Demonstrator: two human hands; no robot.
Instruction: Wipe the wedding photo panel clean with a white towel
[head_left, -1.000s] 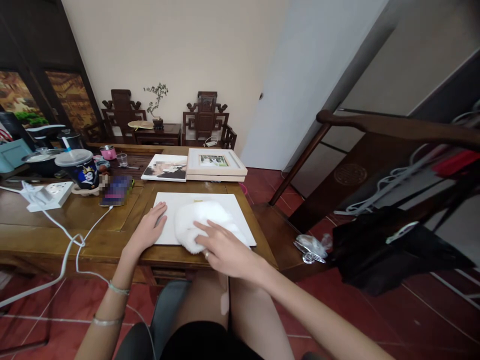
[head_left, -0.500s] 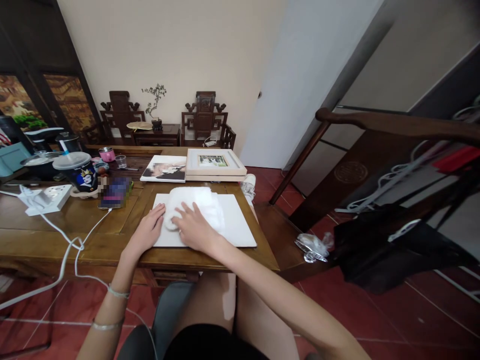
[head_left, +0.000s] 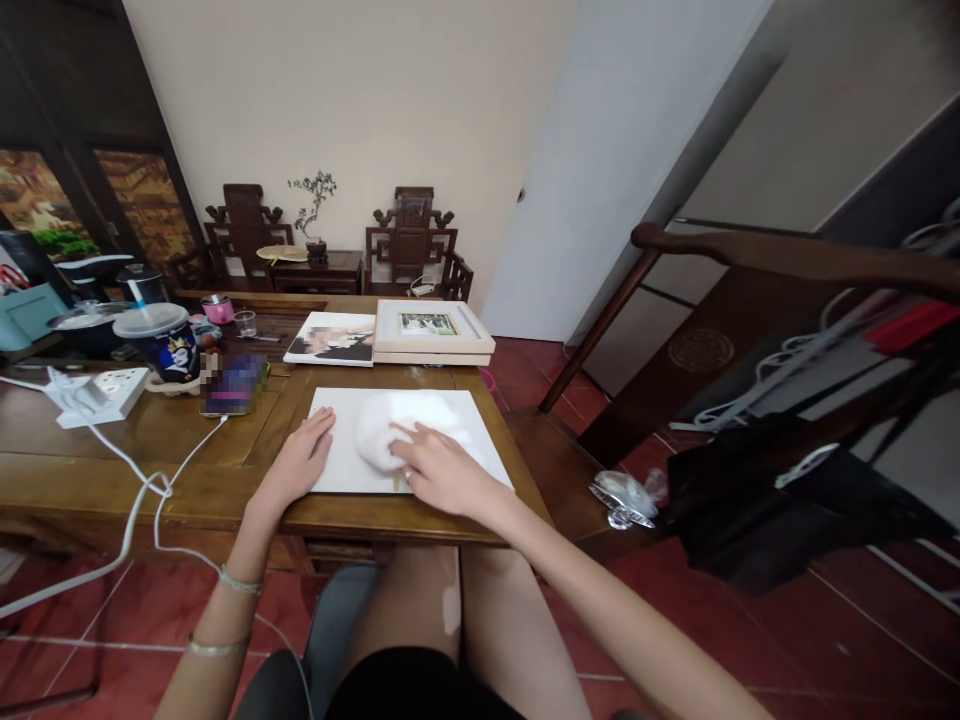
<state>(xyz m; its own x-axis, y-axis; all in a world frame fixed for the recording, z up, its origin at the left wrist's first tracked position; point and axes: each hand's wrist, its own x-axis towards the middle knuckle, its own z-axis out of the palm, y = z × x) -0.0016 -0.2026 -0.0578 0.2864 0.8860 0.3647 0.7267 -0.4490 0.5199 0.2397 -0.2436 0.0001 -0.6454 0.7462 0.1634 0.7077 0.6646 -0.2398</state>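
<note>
Pressing down, the right hand [head_left: 442,472] lies spread, fingers open, on a white cloth [head_left: 390,435] bunched on a white board [head_left: 472,440]. The left hand [head_left: 300,460] lies flat, fingers open, on the board's edge at 9 o'clock from the cloth. The board lies at the near edge of the wooden table [head_left: 150,450]. At 12 o'clock from the board sits a framed picture [head_left: 431,325]; at 10 o'clock, a phone [head_left: 232,385].

a lived-in home sitting room: two carved dark wooden armchairs [head_left: 409,238] flank a small side table holding a potted bonsai plant [head_left: 315,212], a framed photograph in a pale wood frame [head_left: 431,327] lies on the long brown wooden table [head_left: 142,450], over a red tiled floor [head_left: 750,620].
</note>
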